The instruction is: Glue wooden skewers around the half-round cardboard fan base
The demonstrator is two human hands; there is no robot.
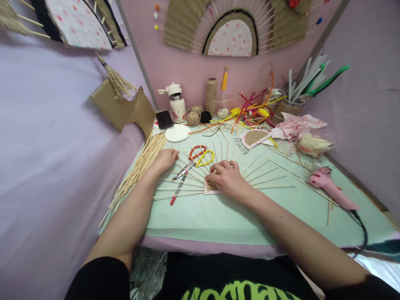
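A small cardboard half-circle (pixel 212 186) with a light border lies on the table, thin wooden sticks (pixel 187 188) fanning out from its curved edge. My right hand (pixel 227 179) covers most of it, fingers bent and pressing it down. What lies beneath the palm is hidden. At the fan's left side, my left hand (pixel 166 160) pinches the outer end of one thin stick between thumb and fingers. Scissors (pixel 195 157) with red and yellow handles lie under the sticks between my hands. A red-tipped pen (pixel 178 189) rests below them, also crossed by sticks.
Loose sticks (pixel 134 175) are piled along the left edge. A pink glue gun (pixel 333 188) with a black cord lies at right. Behind stand a white bottle (pixel 178 106), twine spool (pixel 211 96), coloured pipe cleaners (pixel 250 106) and a pot (pixel 289 109) of glue sticks. Another fabric-edged half-circle (pixel 256 136) lies behind.
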